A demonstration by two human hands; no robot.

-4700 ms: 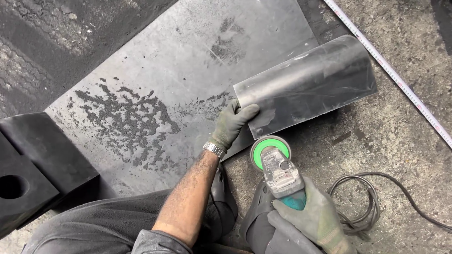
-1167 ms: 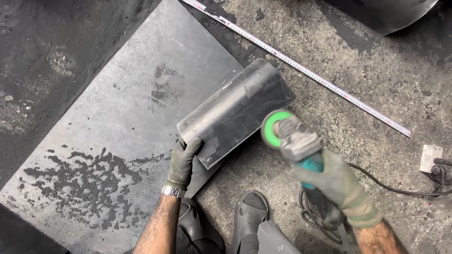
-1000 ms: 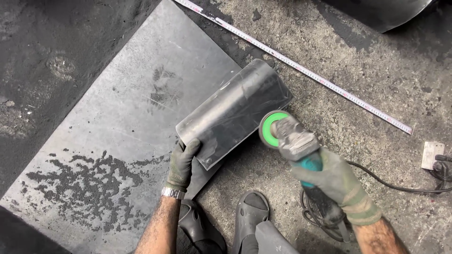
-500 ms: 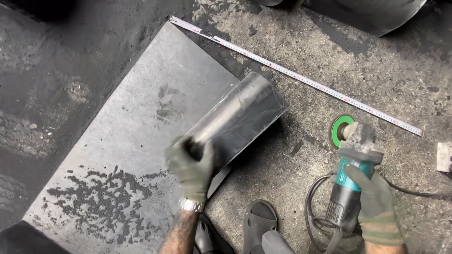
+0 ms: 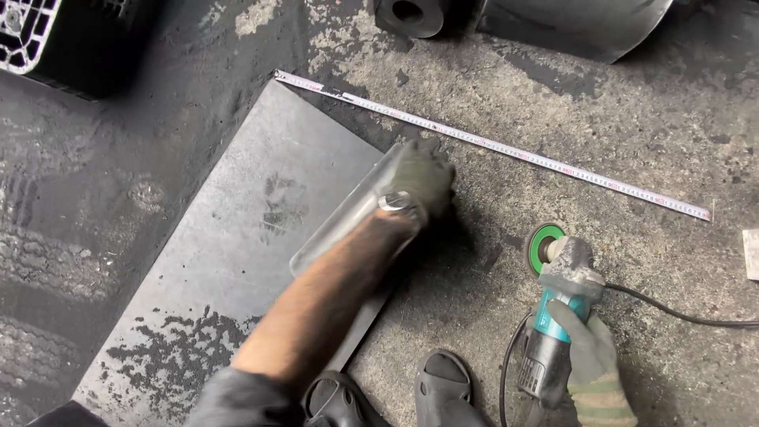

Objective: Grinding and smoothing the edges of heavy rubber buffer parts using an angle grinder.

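My left hand, in a grey-green glove with a wristwatch, reaches forward and rests on the far end of a curved dark metal piece lying at the edge of a large flat dark sheet. My forearm hides most of the piece. My right hand, gloved too, grips the teal body of an angle grinder. Its green-guarded disc sits low over the concrete floor, to the right of the piece and apart from it.
A long metal ruler lies diagonally on the floor beyond the piece. The grinder's black cable trails right. My sandalled feet are at the bottom. A black crate sits top left, with dark rolls and a curved sheet at top.
The grinder has left the curved piece and swung right, down towards the floor. My left hand has slid from the near end of the piece to its far end.
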